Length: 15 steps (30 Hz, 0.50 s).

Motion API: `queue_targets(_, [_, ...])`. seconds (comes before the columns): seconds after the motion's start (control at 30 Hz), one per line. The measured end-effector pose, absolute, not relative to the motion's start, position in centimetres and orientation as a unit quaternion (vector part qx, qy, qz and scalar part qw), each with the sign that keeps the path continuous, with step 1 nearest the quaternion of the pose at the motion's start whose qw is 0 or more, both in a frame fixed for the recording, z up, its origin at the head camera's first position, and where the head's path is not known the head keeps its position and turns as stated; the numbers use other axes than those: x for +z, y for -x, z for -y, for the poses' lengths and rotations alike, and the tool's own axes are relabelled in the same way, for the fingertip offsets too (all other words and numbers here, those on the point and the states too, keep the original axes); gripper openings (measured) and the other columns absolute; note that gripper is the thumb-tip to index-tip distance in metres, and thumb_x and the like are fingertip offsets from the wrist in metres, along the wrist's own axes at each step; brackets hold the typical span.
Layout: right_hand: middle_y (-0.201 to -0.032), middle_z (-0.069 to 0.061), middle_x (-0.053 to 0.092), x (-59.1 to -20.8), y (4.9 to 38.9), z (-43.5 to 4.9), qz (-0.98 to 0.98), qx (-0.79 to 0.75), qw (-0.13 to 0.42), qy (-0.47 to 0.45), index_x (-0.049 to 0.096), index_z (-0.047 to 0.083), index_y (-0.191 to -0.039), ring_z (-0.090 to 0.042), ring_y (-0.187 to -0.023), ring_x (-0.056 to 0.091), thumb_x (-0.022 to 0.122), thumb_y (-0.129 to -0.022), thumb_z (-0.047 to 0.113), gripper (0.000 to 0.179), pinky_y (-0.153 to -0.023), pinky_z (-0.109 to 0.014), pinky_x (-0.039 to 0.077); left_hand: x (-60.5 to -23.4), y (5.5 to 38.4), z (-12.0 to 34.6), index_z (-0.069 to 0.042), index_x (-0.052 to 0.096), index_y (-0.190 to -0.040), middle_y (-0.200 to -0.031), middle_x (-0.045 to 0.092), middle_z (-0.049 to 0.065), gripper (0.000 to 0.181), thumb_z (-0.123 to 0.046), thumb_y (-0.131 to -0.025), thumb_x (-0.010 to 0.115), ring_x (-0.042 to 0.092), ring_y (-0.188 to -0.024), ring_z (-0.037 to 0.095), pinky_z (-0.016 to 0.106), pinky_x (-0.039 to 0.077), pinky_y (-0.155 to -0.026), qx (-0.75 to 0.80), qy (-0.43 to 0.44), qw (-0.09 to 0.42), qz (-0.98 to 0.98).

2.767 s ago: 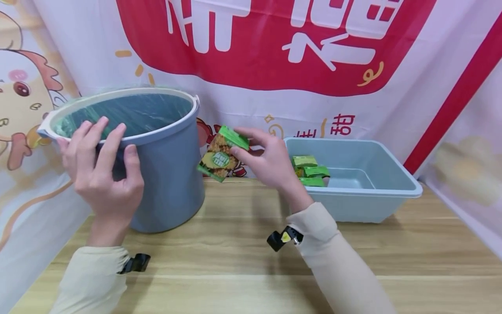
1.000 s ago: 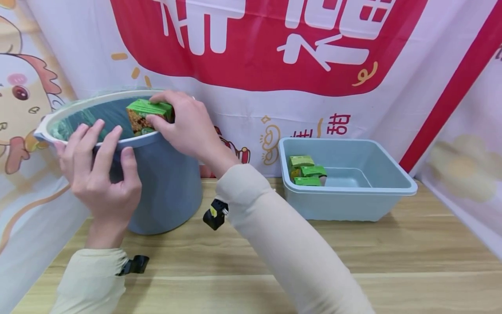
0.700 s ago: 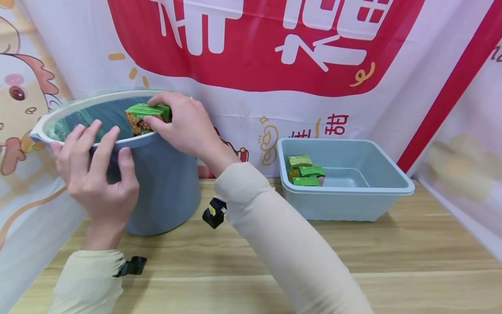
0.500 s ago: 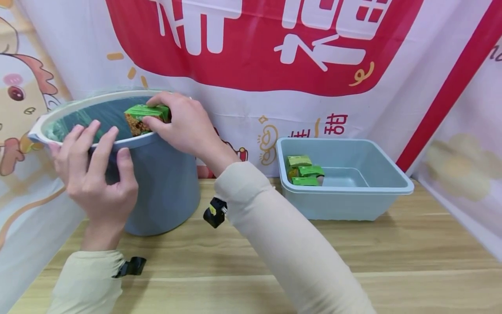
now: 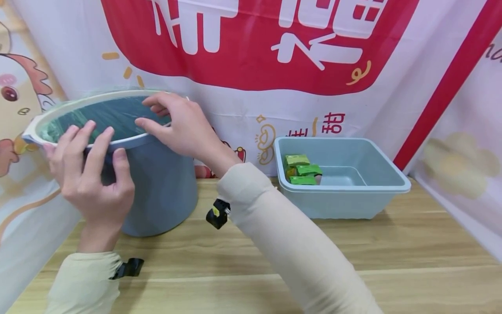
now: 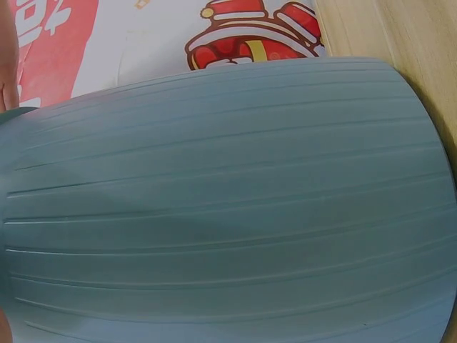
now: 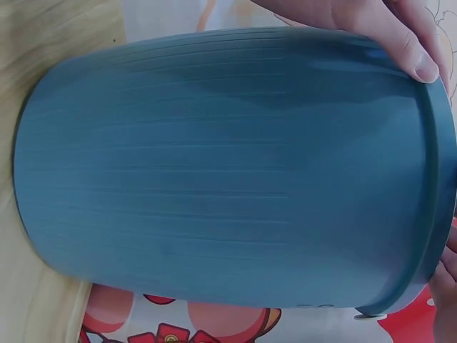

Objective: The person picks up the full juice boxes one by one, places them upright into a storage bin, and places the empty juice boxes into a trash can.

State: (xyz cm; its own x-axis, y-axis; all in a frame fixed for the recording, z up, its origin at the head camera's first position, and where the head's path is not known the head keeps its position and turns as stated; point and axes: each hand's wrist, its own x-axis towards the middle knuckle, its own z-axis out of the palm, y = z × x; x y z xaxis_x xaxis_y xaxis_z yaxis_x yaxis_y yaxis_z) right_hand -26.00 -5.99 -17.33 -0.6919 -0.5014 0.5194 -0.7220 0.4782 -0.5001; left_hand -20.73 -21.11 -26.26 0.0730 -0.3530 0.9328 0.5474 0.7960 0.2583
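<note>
A blue-grey trash bin (image 5: 164, 187) with a pale rim and a clear plastic liner (image 5: 113, 115) stands at the left. My left hand (image 5: 94, 187) holds its near rim, fingers over the edge and thumb outside; the right wrist view shows that thumb (image 7: 426, 68) against the rim. Above the bin's right side is my right hand (image 5: 182, 124), thumb and fingers apart with nothing between them. The bin's bottom is hidden. Several green snack packets (image 5: 307, 170) lie at the left end of a light blue plastic tub (image 5: 341, 203).
The tub stands to the right of the bin, on the same wood-grain table (image 5: 219, 266). A printed cloth (image 5: 243, 100) hangs close behind both. Black wrist cameras (image 5: 218, 213) sit at both cuffs.
My right hand carried a green snack packet left from near the tub to the bin and has let it go; the packet is out of sight. My left hand has stayed at the rim.
</note>
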Motion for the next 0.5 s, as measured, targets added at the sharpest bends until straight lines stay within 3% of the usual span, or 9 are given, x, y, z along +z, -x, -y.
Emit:
queue_targets(0.1, [-0.151,0.005,0.062,-17.6,25.3,5.1,0.836,0.361,0.166,-0.378,0.060,0.020,-0.149,-0.004,-0.134,0.058,0.074,-0.098,0.041,0.056,-0.107,-0.010,0.043,-26.3,20.7,21.2,-0.006,0.081,-0.113,-0.127,0.077,0.015,0.033,-0.028,-0.091,0.067,0.062,-0.131,0.037,0.056,0.021,-0.132,-0.310,0.081,0.729,0.605])
queue_targets(0.27, [-0.153,0.001,0.058,-18.7,24.2,1.7,0.824,0.368,0.185,-0.390,0.058,0.018,-0.150,-0.008,-0.134,0.055,0.075,-0.097,0.039,0.060,-0.105,-0.016,0.048,-26.2,20.6,21.0,-0.006,0.081,-0.111,-0.125,0.077,0.015,0.033,-0.027,-0.091,0.067,0.062,-0.130,0.037,0.058,0.022,-0.131,-0.311,0.083,0.731,0.602])
queue_targets(0.37, [-0.154,0.000,0.056,-19.7,24.0,-1.4,0.833,0.356,0.188,-0.380,0.056,0.019,-0.152,-0.012,-0.137,0.053,0.076,-0.096,0.039,0.062,-0.109,-0.026,0.051,-26.1,20.6,20.9,-0.007,0.082,-0.112,-0.126,0.077,0.015,0.033,-0.027,-0.091,0.067,0.063,-0.131,0.036,0.057,0.023,-0.131,-0.312,0.078,0.731,0.601])
queue_targets(0.5, [-0.159,0.002,0.053,-21.0,24.0,-5.8,0.870,0.307,0.191,-0.336,0.053,0.023,-0.154,-0.016,-0.147,0.048,0.076,-0.097,0.042,0.065,-0.119,-0.045,0.047,-26.0,20.4,20.6,-0.007,0.082,-0.111,-0.126,0.077,0.014,0.033,-0.030,-0.091,0.068,0.064,-0.131,0.035,0.057,0.023,-0.131,-0.310,0.085,0.731,0.602])
